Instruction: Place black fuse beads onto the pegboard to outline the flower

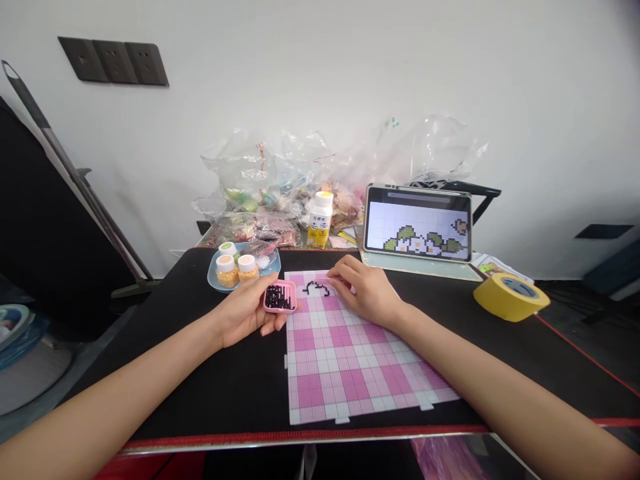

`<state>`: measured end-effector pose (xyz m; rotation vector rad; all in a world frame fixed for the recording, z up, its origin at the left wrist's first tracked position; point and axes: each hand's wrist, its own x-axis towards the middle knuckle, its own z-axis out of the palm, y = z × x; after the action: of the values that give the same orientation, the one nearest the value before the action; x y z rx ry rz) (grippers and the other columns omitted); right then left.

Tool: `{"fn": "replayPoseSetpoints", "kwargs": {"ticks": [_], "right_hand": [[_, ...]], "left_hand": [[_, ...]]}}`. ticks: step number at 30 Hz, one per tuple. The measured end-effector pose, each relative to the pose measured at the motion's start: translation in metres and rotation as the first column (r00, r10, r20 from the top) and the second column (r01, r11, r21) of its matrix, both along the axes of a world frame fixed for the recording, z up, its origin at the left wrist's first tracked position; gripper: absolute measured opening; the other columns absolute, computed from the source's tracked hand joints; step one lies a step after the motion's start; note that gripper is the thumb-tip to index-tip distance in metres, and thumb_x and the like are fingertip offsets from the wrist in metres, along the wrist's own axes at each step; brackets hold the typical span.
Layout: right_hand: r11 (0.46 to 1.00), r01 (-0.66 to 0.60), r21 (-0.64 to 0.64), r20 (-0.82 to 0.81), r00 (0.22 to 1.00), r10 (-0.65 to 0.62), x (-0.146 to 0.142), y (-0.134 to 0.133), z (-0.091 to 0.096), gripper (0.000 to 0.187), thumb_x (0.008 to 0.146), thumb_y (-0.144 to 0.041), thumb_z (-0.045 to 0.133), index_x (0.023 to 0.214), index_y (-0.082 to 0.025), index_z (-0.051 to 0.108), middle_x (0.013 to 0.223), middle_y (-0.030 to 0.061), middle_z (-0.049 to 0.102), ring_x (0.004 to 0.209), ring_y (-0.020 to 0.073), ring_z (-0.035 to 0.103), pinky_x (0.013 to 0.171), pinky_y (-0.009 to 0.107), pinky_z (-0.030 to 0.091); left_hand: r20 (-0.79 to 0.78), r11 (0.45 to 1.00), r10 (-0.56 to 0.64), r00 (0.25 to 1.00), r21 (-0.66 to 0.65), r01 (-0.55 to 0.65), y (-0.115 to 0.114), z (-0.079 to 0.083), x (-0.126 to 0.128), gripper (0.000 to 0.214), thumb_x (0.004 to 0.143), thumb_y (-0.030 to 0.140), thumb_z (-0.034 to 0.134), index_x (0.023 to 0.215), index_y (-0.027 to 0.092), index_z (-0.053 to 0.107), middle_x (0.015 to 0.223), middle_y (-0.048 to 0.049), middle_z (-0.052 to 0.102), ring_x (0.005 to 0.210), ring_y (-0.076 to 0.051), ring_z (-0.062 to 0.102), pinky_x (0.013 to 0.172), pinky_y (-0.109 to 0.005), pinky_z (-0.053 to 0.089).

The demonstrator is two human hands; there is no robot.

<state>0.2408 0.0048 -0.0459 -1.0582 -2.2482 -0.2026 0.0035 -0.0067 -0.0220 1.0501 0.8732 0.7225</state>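
Note:
My left hand (250, 310) is closed round a small pink tray (281, 311) of black beads (278, 297), held over the left edge of the pegboard. The pegboard (327, 347) is checked pink and white and lies flat on the black mat. Near its top, a curved outline of black beads (316, 287) stands on it. Above the board's upper part, my right hand (364, 288) pinches thin, pinkish tweezers (327, 278), their tips by the bead outline. Whether a bead is between the tips is too small to tell.
A blue dish (213, 277) with several bead jars stands behind my left hand. At the back are a white and yellow bottle (320, 220), plastic bags (250, 167) and a tablet (419, 223) showing a pixel pattern. Yellow tape (505, 298) lies at right on the mat (240, 393).

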Motion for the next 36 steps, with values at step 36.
{"fn": "replayPoseSetpoints", "kwargs": {"ticks": [36], "right_hand": [[0.999, -0.041, -0.016, 0.023, 0.999, 0.041, -0.0053, -0.0043, 0.0019, 0.022, 0.093, -0.025, 0.043, 0.092, -0.015, 0.062, 0.089, 0.0076, 0.061, 0.073, 0.0138, 0.058, 0.058, 0.024, 0.041]], "left_hand": [[-0.037, 1.000, -0.008, 0.999, 0.002, 0.008, -0.0034, 0.0045, 0.0018, 0.046, 0.098, 0.031, 0.030, 0.078, 0.003, 0.061, 0.063, -0.0157, 0.065, 0.038, -0.011, 0.053, 0.030, -0.018, 0.038]]}}
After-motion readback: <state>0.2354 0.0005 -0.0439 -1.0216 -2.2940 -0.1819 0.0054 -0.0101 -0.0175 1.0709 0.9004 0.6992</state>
